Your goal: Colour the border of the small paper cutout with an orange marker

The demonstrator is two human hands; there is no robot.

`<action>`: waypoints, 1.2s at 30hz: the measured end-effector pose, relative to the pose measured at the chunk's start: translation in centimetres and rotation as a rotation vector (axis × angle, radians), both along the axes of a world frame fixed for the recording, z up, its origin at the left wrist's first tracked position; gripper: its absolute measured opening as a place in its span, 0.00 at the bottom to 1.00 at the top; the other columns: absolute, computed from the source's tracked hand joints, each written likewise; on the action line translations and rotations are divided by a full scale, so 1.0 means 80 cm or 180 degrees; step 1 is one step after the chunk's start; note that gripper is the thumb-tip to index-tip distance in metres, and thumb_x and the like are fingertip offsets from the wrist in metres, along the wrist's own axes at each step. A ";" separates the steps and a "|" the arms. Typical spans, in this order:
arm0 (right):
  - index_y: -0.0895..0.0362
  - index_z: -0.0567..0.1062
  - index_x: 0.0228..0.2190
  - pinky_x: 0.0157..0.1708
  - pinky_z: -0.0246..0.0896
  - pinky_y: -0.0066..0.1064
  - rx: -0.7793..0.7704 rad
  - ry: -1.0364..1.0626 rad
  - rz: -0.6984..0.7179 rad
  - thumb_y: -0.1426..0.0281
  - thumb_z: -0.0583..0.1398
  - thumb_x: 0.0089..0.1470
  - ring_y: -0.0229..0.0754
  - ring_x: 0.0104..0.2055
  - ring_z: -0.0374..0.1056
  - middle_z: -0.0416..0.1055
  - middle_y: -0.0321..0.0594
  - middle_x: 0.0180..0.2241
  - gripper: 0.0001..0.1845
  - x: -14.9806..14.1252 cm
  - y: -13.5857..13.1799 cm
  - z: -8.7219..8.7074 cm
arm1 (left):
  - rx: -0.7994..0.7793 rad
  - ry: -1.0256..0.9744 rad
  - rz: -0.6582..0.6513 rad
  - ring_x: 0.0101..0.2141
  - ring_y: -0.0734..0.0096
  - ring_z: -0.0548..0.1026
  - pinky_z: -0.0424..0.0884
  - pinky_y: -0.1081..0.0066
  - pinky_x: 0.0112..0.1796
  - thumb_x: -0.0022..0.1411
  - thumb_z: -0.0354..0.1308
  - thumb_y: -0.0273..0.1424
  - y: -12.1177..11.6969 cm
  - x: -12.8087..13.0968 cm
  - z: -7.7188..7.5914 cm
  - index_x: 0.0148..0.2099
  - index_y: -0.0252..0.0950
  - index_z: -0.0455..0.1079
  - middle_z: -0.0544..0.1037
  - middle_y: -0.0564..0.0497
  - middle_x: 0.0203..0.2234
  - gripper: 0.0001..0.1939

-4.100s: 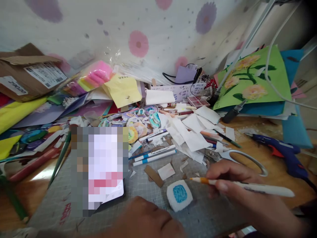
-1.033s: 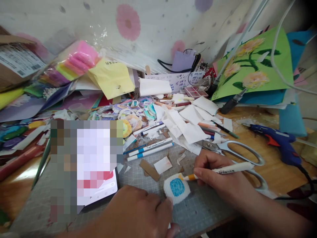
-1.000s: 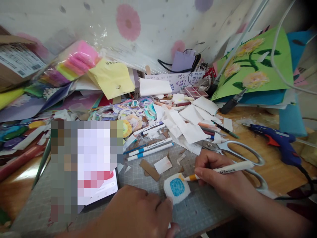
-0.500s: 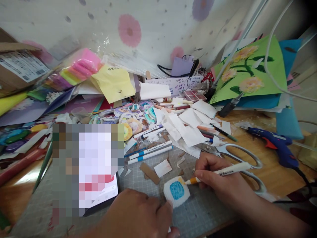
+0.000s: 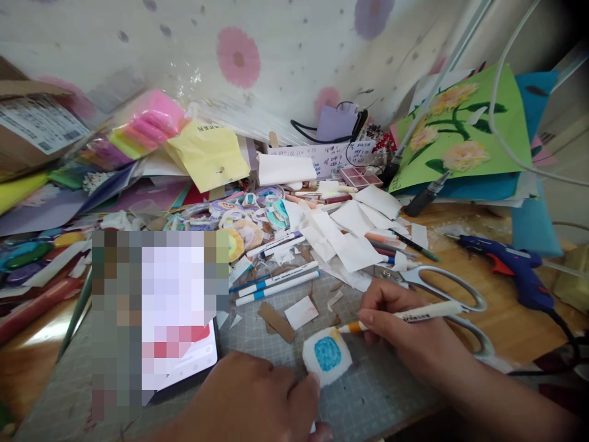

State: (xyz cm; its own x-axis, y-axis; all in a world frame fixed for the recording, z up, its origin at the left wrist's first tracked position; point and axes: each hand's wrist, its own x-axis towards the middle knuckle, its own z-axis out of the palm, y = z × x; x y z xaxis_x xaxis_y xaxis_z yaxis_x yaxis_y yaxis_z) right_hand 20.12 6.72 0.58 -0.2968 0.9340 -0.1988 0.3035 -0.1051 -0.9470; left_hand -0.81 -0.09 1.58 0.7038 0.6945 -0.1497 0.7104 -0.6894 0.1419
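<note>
My right hand (image 5: 405,334) is closed around an orange-tipped white marker (image 5: 405,317), its tip touching the upper right corner of a small white paper piece with a blue square (image 5: 327,355) on the grey cutting mat (image 5: 368,399). My left hand (image 5: 251,402) lies low in front, fingers curled, one fingertip pressing the paper's lower left edge.
A phone (image 5: 184,362) with a blurred screen lies to the left on the mat. Large scissors (image 5: 442,294) and a blue glue gun (image 5: 515,270) lie to the right. Markers (image 5: 276,283), paper scraps, stickers, coloured sheets and a cardboard box (image 5: 32,129) crowd the back.
Four seconds ago the marker was held off the paper; now its tip rests on the paper's corner. In the last second the hands barely moved; the view shifted slightly.
</note>
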 end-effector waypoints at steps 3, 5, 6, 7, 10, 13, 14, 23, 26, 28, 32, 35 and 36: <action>0.54 0.65 0.16 0.19 0.48 0.27 -0.0101 0.0028 0.0050 0.69 0.59 0.42 0.35 0.17 0.57 0.64 0.31 0.13 0.09 0.000 0.001 0.001 | -0.0056 0.0035 -0.0006 0.22 0.64 0.77 0.66 0.72 0.20 0.60 0.55 0.34 -0.002 0.000 0.001 0.41 0.36 0.69 0.80 0.51 0.26 0.08; 0.55 0.65 0.16 0.19 0.49 0.27 -0.0107 0.0030 0.0014 0.69 0.58 0.43 0.35 0.17 0.57 0.64 0.31 0.13 0.09 0.000 0.002 0.002 | -0.0094 0.0070 -0.0017 0.22 0.64 0.77 0.67 0.71 0.20 0.61 0.54 0.34 -0.002 0.000 0.002 0.41 0.36 0.69 0.80 0.51 0.26 0.09; 0.55 0.65 0.16 0.19 0.49 0.27 -0.0070 0.0008 -0.0010 0.69 0.59 0.43 0.35 0.17 0.58 0.65 0.31 0.13 0.09 0.000 0.002 0.002 | -0.0124 0.0095 -0.0030 0.22 0.63 0.77 0.67 0.71 0.20 0.61 0.54 0.34 -0.003 0.000 0.003 0.41 0.36 0.69 0.80 0.51 0.26 0.09; 0.55 0.65 0.16 0.19 0.49 0.27 -0.0034 -0.0011 -0.0024 0.69 0.59 0.43 0.35 0.18 0.58 0.65 0.31 0.13 0.09 -0.001 0.002 0.003 | -0.0152 0.0128 -0.0031 0.22 0.63 0.77 0.66 0.71 0.19 0.61 0.53 0.34 -0.002 0.001 0.003 0.41 0.36 0.69 0.80 0.51 0.26 0.09; 0.54 0.65 0.16 0.19 0.49 0.27 -0.0074 -0.0042 0.0046 0.70 0.58 0.43 0.35 0.17 0.57 0.64 0.31 0.13 0.09 -0.001 0.001 0.004 | -0.0149 0.0170 0.0017 0.22 0.64 0.77 0.66 0.72 0.20 0.61 0.53 0.34 -0.001 0.002 0.005 0.41 0.36 0.69 0.80 0.51 0.26 0.09; 0.54 0.65 0.16 0.19 0.49 0.27 -0.0024 -0.0060 0.0037 0.69 0.58 0.44 0.35 0.17 0.57 0.65 0.31 0.13 0.09 -0.001 0.001 0.003 | -0.0126 0.0158 0.0031 0.23 0.65 0.77 0.67 0.73 0.21 0.61 0.54 0.34 0.001 0.001 0.006 0.42 0.36 0.69 0.80 0.50 0.27 0.09; 0.54 0.65 0.16 0.19 0.49 0.27 -0.0003 -0.0074 0.0036 0.69 0.59 0.44 0.35 0.18 0.57 0.65 0.32 0.14 0.09 -0.001 0.001 0.003 | -0.0161 0.0163 0.0010 0.23 0.65 0.77 0.67 0.73 0.21 0.61 0.54 0.34 0.002 0.001 0.007 0.42 0.36 0.69 0.80 0.50 0.27 0.09; 0.54 0.65 0.16 0.19 0.50 0.27 -0.0026 -0.0121 0.0146 0.70 0.58 0.43 0.35 0.18 0.58 0.65 0.31 0.13 0.09 -0.001 0.000 0.004 | -0.0241 0.0249 0.0027 0.23 0.62 0.78 0.69 0.70 0.20 0.61 0.54 0.34 0.003 0.004 0.006 0.42 0.36 0.70 0.80 0.51 0.27 0.10; 0.54 0.64 0.16 0.19 0.50 0.27 -0.0005 -0.0122 0.0114 0.69 0.58 0.42 0.35 0.18 0.58 0.65 0.31 0.13 0.08 -0.002 0.001 0.003 | -0.0299 0.0272 -0.0032 0.23 0.63 0.78 0.68 0.70 0.19 0.61 0.54 0.35 0.004 0.004 0.006 0.43 0.37 0.70 0.80 0.51 0.27 0.10; 0.54 0.64 0.16 0.19 0.50 0.27 -0.0067 -0.0142 0.0121 0.69 0.58 0.42 0.35 0.18 0.58 0.64 0.31 0.13 0.08 -0.003 0.002 0.004 | -0.0382 0.0278 -0.0103 0.22 0.64 0.78 0.67 0.71 0.18 0.61 0.54 0.35 0.005 0.004 0.008 0.43 0.37 0.70 0.81 0.52 0.27 0.11; 0.54 0.64 0.16 0.20 0.51 0.28 -0.0040 -0.0143 0.0129 0.69 0.58 0.42 0.36 0.18 0.58 0.65 0.31 0.14 0.09 -0.003 0.002 0.006 | -0.0255 0.0303 -0.0044 0.22 0.63 0.78 0.67 0.71 0.18 0.61 0.54 0.35 0.006 0.006 0.008 0.42 0.37 0.70 0.80 0.52 0.27 0.10; 0.54 0.64 0.16 0.20 0.51 0.28 -0.0125 -0.0176 0.0164 0.68 0.58 0.42 0.36 0.18 0.58 0.64 0.31 0.13 0.08 -0.002 0.001 0.007 | -0.0111 0.0317 -0.0012 0.22 0.64 0.78 0.67 0.72 0.18 0.60 0.55 0.36 0.005 0.006 0.006 0.41 0.37 0.70 0.80 0.52 0.25 0.09; 0.54 0.64 0.16 0.20 0.51 0.28 -0.0142 -0.0179 0.0177 0.68 0.57 0.42 0.36 0.18 0.57 0.64 0.31 0.13 0.08 -0.002 0.001 0.008 | -0.0143 0.0319 -0.0052 0.21 0.65 0.78 0.66 0.73 0.18 0.60 0.55 0.36 0.004 0.006 0.005 0.40 0.37 0.71 0.80 0.52 0.24 0.09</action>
State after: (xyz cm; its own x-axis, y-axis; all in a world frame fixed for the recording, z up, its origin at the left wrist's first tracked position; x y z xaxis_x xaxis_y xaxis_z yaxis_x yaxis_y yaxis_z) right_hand 19.95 6.80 1.19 -0.3351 0.9063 -0.2575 0.3626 -0.1283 -0.9231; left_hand -0.33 0.27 1.98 0.6949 0.6740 -0.2506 0.7113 -0.6955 0.1017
